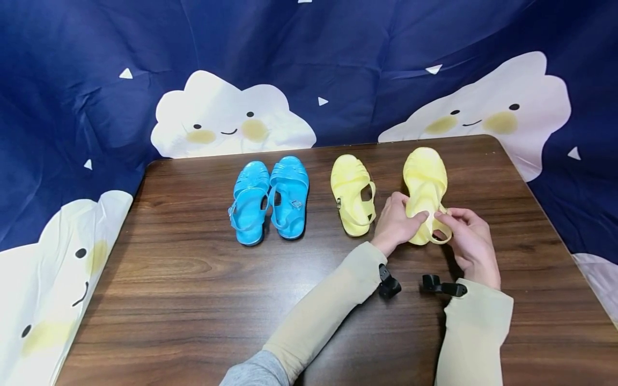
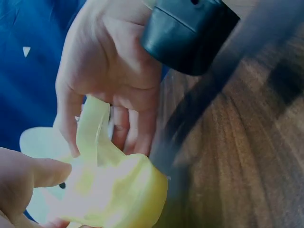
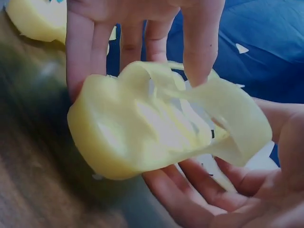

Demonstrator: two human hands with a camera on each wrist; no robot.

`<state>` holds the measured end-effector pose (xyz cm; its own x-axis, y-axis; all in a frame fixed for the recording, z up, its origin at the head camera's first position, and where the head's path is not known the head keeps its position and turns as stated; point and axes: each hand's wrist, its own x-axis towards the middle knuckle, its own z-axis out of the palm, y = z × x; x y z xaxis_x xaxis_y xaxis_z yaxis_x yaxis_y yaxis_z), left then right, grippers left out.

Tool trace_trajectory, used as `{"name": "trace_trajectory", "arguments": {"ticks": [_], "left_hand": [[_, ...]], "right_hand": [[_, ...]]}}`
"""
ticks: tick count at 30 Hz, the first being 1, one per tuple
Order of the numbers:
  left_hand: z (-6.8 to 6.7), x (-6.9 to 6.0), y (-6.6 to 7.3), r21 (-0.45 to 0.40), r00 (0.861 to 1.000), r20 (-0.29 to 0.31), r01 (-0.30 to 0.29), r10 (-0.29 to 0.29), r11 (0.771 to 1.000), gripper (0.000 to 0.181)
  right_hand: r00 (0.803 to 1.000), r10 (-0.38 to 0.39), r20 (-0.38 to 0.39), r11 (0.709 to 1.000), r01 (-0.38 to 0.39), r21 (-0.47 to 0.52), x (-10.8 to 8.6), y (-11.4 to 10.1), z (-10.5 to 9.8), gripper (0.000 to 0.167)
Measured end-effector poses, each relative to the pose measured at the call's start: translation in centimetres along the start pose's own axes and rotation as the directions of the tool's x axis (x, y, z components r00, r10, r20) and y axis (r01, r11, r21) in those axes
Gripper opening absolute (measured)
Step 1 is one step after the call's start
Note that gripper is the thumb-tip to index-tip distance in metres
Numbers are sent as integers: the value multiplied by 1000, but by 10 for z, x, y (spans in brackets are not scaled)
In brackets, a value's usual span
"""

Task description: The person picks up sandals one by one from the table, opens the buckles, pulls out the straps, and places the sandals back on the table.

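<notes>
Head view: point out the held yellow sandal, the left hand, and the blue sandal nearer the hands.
Held yellow sandal [image 1: 426, 192]: head view, mid-length, just behind the toe part.
Left hand [image 1: 396, 223]: head view, back of the hand.
Blue sandal [image 1: 289, 194]: head view, footbed.

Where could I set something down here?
Bare table lies left of the left sleeve, nearer than the blue sandals. Another patch lies between the right sleeve and the table's right edge. It's crowded around the held yellow sandal, with fingers on both sides.
</notes>
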<state>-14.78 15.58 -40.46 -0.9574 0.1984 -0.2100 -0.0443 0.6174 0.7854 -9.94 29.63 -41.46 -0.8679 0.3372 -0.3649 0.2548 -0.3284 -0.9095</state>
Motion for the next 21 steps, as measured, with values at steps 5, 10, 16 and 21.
{"name": "trace_trajectory", "arguments": {"ticks": [5,10,16,21], "left_hand": [[-5,-3,4,58,999,-37,-25,27,998,34],[-12,-8,8,37,996,-56,-73,75,997,31],[-31,-19,16,-39,987,-66,-150,147,988,28],[-48,-29,18,-108,979,-53,-203,198,973,30]], "right_hand": [[998,-55,-6,998,55,40,-5,-7,5,20],[996,-88,25,988,84,133,-11,-14,6,17],[988,-139,65,966,121,230,-17,-21,7,19],[972,-203,117,934,157,320,-22,-25,8,17]]}}
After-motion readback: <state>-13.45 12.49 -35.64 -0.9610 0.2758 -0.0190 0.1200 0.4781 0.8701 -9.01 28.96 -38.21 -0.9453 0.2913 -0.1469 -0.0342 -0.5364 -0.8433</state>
